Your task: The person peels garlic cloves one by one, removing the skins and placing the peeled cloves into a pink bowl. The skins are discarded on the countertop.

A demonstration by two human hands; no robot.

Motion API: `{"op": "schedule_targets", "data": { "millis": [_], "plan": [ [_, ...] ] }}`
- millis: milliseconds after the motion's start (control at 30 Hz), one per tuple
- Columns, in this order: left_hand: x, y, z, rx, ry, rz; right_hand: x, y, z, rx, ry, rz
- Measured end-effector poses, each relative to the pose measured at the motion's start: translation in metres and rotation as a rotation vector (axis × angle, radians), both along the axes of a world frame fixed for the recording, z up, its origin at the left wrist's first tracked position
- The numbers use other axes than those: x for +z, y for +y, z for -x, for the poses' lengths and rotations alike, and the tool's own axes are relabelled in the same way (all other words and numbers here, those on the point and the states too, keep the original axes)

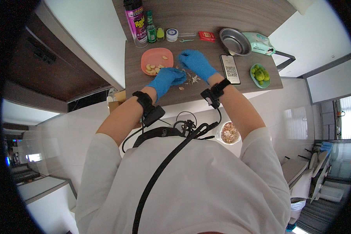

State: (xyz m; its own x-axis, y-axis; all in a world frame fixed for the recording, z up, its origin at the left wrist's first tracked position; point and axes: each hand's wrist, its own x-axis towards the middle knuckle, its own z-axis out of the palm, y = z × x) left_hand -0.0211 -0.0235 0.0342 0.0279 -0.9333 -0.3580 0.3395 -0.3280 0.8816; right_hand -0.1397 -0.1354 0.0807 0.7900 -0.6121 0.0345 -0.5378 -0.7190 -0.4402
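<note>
Both my hands wear blue gloves. My left hand (169,79) is beside the pink plate (146,57), its fingers bent and pointing right, overlapping the plate's near right edge. Several peeled garlic cloves (152,70) lie on that plate. My right hand (196,63) is curled above the table, right of the plate and apart from my left hand. Its fingertips are turned away, so whatever lies within them is hidden. Pale garlic skins (194,79) are scattered on the wood table (163,98) between and below my hands.
Along the back stand a Raid spray can (137,25), a green bottle (151,30), a white jar (172,35), a red packet (206,36), a metal bowl (235,41) and a wipes pack (259,44). Rightward lie a phone (230,70) and green fruit (260,74). A bin (229,134) holds peelings.
</note>
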Motion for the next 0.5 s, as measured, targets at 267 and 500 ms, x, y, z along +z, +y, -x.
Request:
{"op": "schedule_targets", "data": {
  "millis": [267,500],
  "plan": [
    [-0.006,-0.005,-0.015,-0.119,-0.285,0.019,0.008,-0.007,0.021,0.023,-0.471,-0.383],
    [0.010,-0.020,-0.017,-0.131,-0.843,0.100,-0.025,-0.014,0.076,-0.232,-0.255,-0.103]
  ]
}}
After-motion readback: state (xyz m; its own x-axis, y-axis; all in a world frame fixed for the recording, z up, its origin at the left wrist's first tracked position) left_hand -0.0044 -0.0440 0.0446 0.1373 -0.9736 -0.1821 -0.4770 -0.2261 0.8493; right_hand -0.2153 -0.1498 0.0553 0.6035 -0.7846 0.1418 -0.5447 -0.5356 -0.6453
